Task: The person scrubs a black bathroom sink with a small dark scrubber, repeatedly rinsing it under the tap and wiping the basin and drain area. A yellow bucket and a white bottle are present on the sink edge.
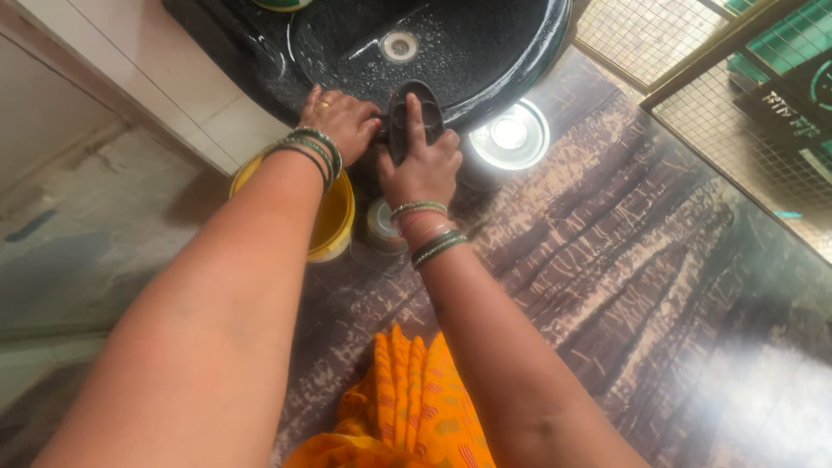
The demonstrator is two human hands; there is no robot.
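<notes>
A black speckled wash basin (pixel 485 61) with a round metal drain (pixel 399 45) fills the top of the head view. My right hand (pixel 422 165) grips a dark oval scrubbing brush (pixel 416 108) pressed against the basin's front rim, index finger stretched along its back. My left hand (pixel 340 121), with a ring and green bangles on the wrist, rests on the rim just left of the brush, fingers curled over the edge. Both arms reach forward over orange cloth (pixel 407 407) at the bottom.
A yellow bucket (pixel 334 221) stands on the floor under my left wrist. A shiny steel vessel (pixel 510 137) sits below the basin's right side, a small round container (pixel 381 224) under my right wrist. Wire mesh panel (pixel 693 52) stands at upper right; glossy brown tile floor (pixel 659 260).
</notes>
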